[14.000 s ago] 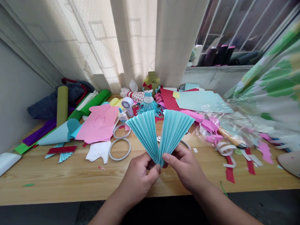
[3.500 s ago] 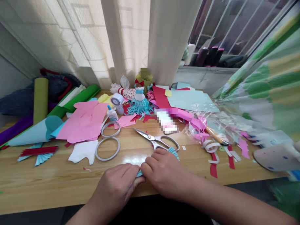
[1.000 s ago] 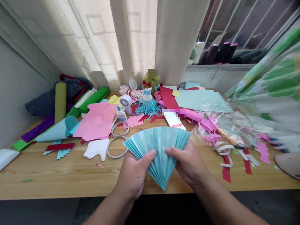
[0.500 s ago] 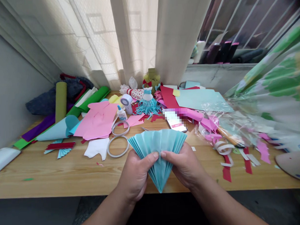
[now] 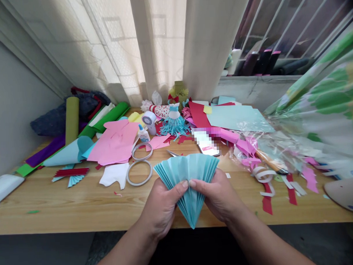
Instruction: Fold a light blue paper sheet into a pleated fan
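Observation:
A pleated light-blue paper fan is held upright over the front edge of the wooden table, its point downward. My left hand grips its left half, thumb pressed on the front. My right hand grips the right half the same way. The two thumbs meet at the fan's middle seam. Both hands are closed on the paper.
Two tape rings and a white scrap lie left of the fan. Pink sheets, a glue bottle, paper rolls and a blue paper doll crowd the back. Cellophane and red strips lie right.
A second ago my thumbs were apart on the spread fan; they have since come together at its middle, and the fan has narrowed slightly.

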A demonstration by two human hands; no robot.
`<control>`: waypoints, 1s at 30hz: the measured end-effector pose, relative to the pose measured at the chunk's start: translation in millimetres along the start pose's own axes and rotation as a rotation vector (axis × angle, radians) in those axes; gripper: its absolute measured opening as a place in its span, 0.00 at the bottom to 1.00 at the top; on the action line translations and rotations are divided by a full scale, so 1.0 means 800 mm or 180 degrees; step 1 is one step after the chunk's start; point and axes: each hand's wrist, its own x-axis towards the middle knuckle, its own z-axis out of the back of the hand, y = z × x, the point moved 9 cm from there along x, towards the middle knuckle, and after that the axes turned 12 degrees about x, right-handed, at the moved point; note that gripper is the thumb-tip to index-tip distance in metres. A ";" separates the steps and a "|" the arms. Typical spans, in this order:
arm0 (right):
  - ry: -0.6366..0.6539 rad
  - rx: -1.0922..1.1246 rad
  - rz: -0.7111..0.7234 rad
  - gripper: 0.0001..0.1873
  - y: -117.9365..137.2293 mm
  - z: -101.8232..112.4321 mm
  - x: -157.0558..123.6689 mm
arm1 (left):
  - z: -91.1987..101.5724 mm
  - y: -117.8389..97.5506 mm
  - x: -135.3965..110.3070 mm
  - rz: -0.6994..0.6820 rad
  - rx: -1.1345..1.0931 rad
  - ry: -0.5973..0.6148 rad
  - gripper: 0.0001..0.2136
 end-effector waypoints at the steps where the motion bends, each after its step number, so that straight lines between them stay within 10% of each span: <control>1: -0.0054 -0.0137 0.0061 0.19 0.001 0.005 0.001 | 0.001 0.001 0.000 -0.0009 0.0017 -0.0034 0.18; 6: -0.0812 -0.1750 0.1977 0.31 0.082 0.030 -0.022 | 0.018 -0.007 0.002 -0.0145 0.0432 -0.0342 0.18; 9: -0.0190 -0.3190 0.3230 0.24 0.119 -0.021 -0.050 | 0.026 -0.021 0.001 -0.0282 0.1004 -0.0421 0.18; 12: 0.0582 -0.3779 0.2805 0.18 0.117 -0.051 -0.037 | 0.024 -0.025 -0.001 -0.0295 0.1288 -0.0325 0.15; 18: 0.0700 -0.3326 0.1281 0.01 0.103 -0.047 0.000 | 0.013 -0.025 -0.001 -0.0406 0.1242 0.0099 0.07; 30: 0.1267 -0.3506 0.1389 0.08 0.091 -0.080 -0.025 | 0.003 -0.094 -0.014 -0.1535 0.2151 -0.0168 0.04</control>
